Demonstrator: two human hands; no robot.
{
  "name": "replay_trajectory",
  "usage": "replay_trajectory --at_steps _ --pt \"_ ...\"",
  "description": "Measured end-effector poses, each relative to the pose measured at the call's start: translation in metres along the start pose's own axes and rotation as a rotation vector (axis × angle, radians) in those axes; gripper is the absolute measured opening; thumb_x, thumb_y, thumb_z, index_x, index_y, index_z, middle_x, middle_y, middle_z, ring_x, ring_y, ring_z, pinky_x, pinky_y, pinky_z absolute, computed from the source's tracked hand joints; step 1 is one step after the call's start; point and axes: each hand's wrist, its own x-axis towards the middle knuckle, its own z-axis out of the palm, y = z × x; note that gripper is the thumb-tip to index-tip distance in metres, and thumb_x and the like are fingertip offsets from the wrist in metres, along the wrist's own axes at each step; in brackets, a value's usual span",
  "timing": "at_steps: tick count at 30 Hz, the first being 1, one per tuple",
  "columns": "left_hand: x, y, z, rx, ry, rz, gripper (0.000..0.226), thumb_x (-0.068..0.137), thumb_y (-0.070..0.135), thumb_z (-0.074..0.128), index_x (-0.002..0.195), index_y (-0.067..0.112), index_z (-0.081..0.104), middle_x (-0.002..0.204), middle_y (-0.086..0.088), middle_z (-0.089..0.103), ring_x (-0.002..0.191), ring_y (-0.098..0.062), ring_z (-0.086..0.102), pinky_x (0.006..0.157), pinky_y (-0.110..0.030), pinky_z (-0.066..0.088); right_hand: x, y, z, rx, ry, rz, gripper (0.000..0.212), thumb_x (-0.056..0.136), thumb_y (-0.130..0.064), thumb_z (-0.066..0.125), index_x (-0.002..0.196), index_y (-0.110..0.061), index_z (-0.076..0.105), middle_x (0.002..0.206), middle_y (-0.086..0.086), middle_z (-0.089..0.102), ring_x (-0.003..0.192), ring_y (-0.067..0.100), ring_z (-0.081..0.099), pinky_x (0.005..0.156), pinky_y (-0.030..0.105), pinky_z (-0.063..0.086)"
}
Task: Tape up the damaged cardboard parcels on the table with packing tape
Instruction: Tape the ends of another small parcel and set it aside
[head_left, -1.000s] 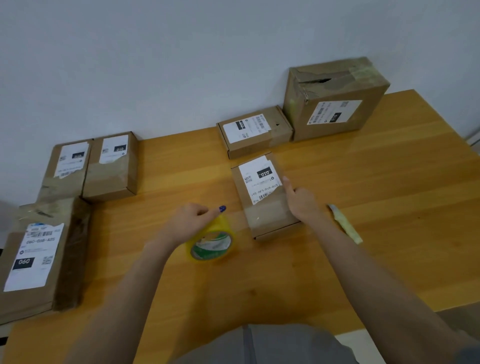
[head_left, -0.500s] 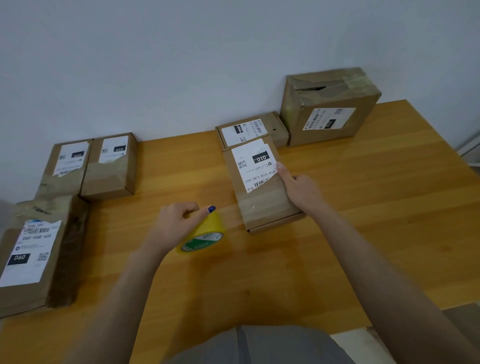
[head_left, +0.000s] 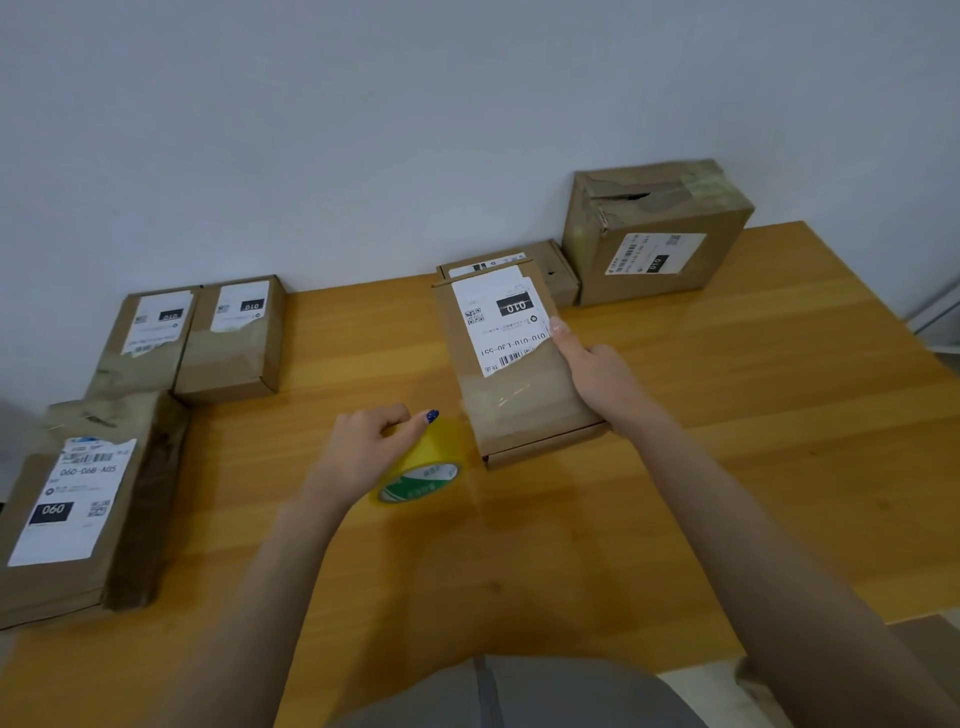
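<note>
lying between the hands, the parcel (head_left: 511, 364) is held by the right hand (head_left: 597, 371) (thumb on its label), while the left hand (head_left: 371, 452) grips the tape roll (head_left: 421, 475) just beside it.

Looks like somebody's running a parcel-packing corner: brown cardboard parcels (head_left: 228, 364) with white shipping labels are sitting along a white wall (head_left: 363, 130) on an orange wooden tabletop (head_left: 753, 441), with a yellow roll of packing tape (head_left: 428, 465) out too.

The wooden table (head_left: 727, 467) in front of me is carrying six cardboard parcels: a tall box (head_left: 660, 244) is sitting at its far right corner, a flat box (head_left: 558, 275) just beside it on the far edge, a labelled parcel (head_left: 514, 395) is lying mid-table, a left small parcel (head_left: 150, 338) and a right small parcel (head_left: 234, 338) are lying side by side at the far left, and a long parcel (head_left: 78, 509) is lying along the left edge
</note>
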Motion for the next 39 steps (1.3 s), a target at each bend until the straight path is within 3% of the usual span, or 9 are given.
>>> replay_trajectory --at_steps 3,9,15,18,22,25,29,33,39 --pt "0.002 0.007 0.006 0.072 -0.080 -0.022 0.045 0.094 0.044 0.049 0.057 0.019 0.044 0.053 0.000 0.038 0.050 -0.014 0.035 0.053 -0.030 0.028 0.001 0.006 -0.004 -0.006 -0.058 -0.014 0.090 0.074 -0.087 0.034 0.103 -0.008 0.068 0.102 0.007 0.068 0.093 0.023 0.064 0.091 0.042 0.051" --pt "-0.008 0.021 0.034 -0.005 -0.178 -0.179 0.051 0.101 0.045 0.029 0.075 0.010 0.055 0.059 0.000 0.040 0.054 -0.015 0.039 0.053 -0.032 0.026 0.006 0.050 -0.020 -0.140 -0.035 0.114 0.073 0.086 -0.073 0.038 0.097 -0.008 0.067 0.094 0.007 0.061 0.085 0.021 0.057 0.076 0.032 0.041" --pt "-0.007 0.032 0.062 0.042 -0.319 -0.112 0.027 0.093 0.041 0.053 0.090 0.015 0.059 0.063 0.005 0.047 0.053 -0.008 0.039 0.048 -0.023 0.027 0.018 0.082 -0.019 -0.341 0.067 0.033 0.065 0.094 -0.060 0.039 0.061 -0.005 0.053 0.069 0.010 0.054 0.073 0.026 0.055 0.060 0.029 0.037" --pt "-0.005 0.032 0.066 -0.007 -0.258 -0.123 0.023 0.091 0.038 0.058 0.089 0.015 0.058 0.058 0.007 0.044 0.050 -0.007 0.037 0.045 -0.019 0.024 0.022 0.092 -0.013 -0.606 0.182 -0.110 0.053 0.101 -0.043 0.036 0.101 0.000 0.068 0.112 0.018 0.053 0.109 0.035 0.050 0.089 0.037 0.041" --pt "-0.006 0.035 0.072 0.011 -0.268 -0.138 0.021 0.092 0.039 0.056 0.090 0.019 0.054 0.082 -0.001 0.060 0.057 -0.011 0.050 0.050 -0.021 0.036 0.012 0.073 0.026 -0.720 0.290 -0.065 0.059 0.101 -0.046 0.030 0.149 -0.012 0.029 0.155 0.021 0.021 0.142 0.038 0.017 0.112 0.051 0.019" --pt "-0.008 0.036 0.076 -0.006 -0.270 -0.155 0.024 0.093 0.041 0.052 0.098 0.018 0.056 0.094 -0.001 0.060 0.068 -0.021 0.055 0.065 -0.036 0.044 -0.001 0.069 0.066 -0.765 0.289 -0.053 0.076 0.097 -0.060 0.022 0.154 -0.012 0.007 0.160 0.020 0.002 0.147 0.037 -0.001 0.114 0.059 0.006" --pt "-0.009 0.031 0.072 0.012 -0.305 -0.156 0.023 0.094 0.041 0.049 0.105 0.021 0.053 0.101 0.002 0.055 0.076 -0.022 0.054 0.071 -0.036 0.046 -0.001 0.074 0.075 -0.807 0.327 -0.036 0.077 0.096 -0.061 0.021 0.154 -0.011 0.008 0.160 0.019 0.006 0.146 0.038 0.008 0.110 0.059 0.016" --pt "-0.012 0.023 0.072 0.004 -0.344 -0.140 0.023 0.094 0.044 0.047 0.110 0.027 0.049 0.098 -0.011 0.063 0.067 -0.022 0.051 0.064 -0.036 0.044 0.007 0.077 0.057 -0.864 0.368 -0.095 0.061 0.100 -0.051 0.023 0.150 -0.017 0.024 0.150 0.018 0.029 0.124 0.038 0.036 0.097 0.048 0.031" --pt "-0.009 0.034 0.076 0.211 -0.357 -0.109 0.032 0.098 0.043 0.040 0.121 0.022 0.048 0.068 -0.006 0.055 0.056 -0.021 0.050 0.050 -0.032 0.032 0.011 0.078 0.049 -0.891 0.299 -0.104 0.061 0.100 -0.052 0.021 0.153 -0.024 0.013 0.151 0.016 0.029 0.125 0.036 0.036 0.098 0.045 0.031"
